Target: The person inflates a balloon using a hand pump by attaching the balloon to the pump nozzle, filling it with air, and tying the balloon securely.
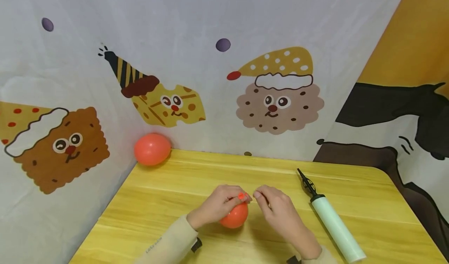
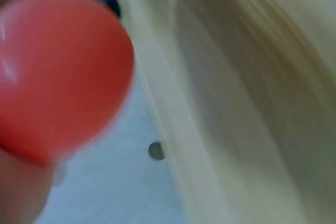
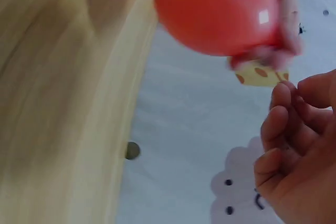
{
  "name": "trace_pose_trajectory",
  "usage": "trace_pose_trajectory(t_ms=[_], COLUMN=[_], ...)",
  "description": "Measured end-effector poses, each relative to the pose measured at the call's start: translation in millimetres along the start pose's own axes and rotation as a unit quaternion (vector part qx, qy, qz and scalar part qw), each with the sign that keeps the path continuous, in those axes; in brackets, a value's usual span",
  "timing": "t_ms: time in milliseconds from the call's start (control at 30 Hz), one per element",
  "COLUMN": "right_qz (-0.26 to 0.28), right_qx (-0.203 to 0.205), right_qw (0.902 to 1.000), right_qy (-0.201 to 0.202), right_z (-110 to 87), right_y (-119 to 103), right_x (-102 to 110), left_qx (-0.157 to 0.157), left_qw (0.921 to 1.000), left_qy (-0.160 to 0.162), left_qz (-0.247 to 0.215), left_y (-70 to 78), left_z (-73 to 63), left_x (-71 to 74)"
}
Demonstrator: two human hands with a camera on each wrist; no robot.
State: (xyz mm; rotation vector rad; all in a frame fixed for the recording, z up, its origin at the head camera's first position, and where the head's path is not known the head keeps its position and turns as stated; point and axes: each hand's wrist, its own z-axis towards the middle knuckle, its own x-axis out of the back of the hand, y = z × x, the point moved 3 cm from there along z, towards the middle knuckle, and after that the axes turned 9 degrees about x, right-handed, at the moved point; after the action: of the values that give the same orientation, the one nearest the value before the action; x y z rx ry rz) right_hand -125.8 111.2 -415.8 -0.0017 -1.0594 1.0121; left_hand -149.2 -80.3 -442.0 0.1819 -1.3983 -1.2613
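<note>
A small inflated red balloon (image 1: pixel 234 216) sits under my left hand (image 1: pixel 221 201), just above the table. The left fingers and thumb grip it at its neck, and a bit of the orange-red neck (image 1: pixel 242 196) shows between them. In the right wrist view the balloon (image 3: pixel 218 11) hangs in that grip, its neck end blurred. My right hand (image 1: pixel 278 209) is a short gap to the right of the balloon. In the right wrist view the right hand (image 3: pixel 302 145) has its fingers curled and thumb tip against the forefinger; nothing shows between them.
Another red balloon (image 1: pixel 152 149) rests at the table's far left corner. A pale green hand pump (image 1: pixel 337 228) with a black nozzle lies right of my right hand. Behind the wooden table (image 1: pixel 210 168) hangs a cloth (image 1: pixel 196 18) printed with cartoon food.
</note>
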Motion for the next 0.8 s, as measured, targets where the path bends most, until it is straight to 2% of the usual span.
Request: trace_pose_trajectory(t_ms=[33, 100, 167, 233, 300, 500, 633, 800], right_qz=[0.025, 0.066, 0.094, 0.107, 0.118, 0.140, 0.140, 0.135], right_qx=[-0.012, -0.022, -0.020, -0.012, -0.002, 0.044, 0.046, 0.043], right_qw=[0.9996, 0.9976, 0.9952, 0.9940, 0.9927, 0.9889, 0.9890, 0.9897], right_qy=[0.005, 0.010, 0.015, 0.020, 0.023, 0.025, 0.014, -0.021], right_z=[0.2, 0.1, 0.6, 1.0, 2.0, 3.8, 5.1, 6.5], right_y=[2, 5, 5, 4, 4, 4, 5, 4], right_x=[1, 0, -1, -2, -3, -6, -6, -4], left_qx=[0.023, 0.065, 0.090, 0.101, 0.099, 0.081, 0.086, 0.092], left_qw=[0.9968, 0.9763, 0.9547, 0.9406, 0.9367, 0.9340, 0.9284, 0.9252], left_qy=[-0.019, -0.051, -0.072, -0.087, -0.097, -0.114, -0.128, -0.148], left_qz=[-0.075, -0.200, -0.275, -0.312, -0.321, -0.329, -0.338, -0.337], left_y=[-1.2, -3.4, -5.1, -6.7, -8.4, -15.0, -15.4, -15.4], left_z=[0.4, 0.0, -0.6, -0.6, -0.4, -0.7, -1.2, -2.6], left_x=[0.8, 1.3, 1.8, 2.6, 3.3, 1.9, 1.8, 0.3])
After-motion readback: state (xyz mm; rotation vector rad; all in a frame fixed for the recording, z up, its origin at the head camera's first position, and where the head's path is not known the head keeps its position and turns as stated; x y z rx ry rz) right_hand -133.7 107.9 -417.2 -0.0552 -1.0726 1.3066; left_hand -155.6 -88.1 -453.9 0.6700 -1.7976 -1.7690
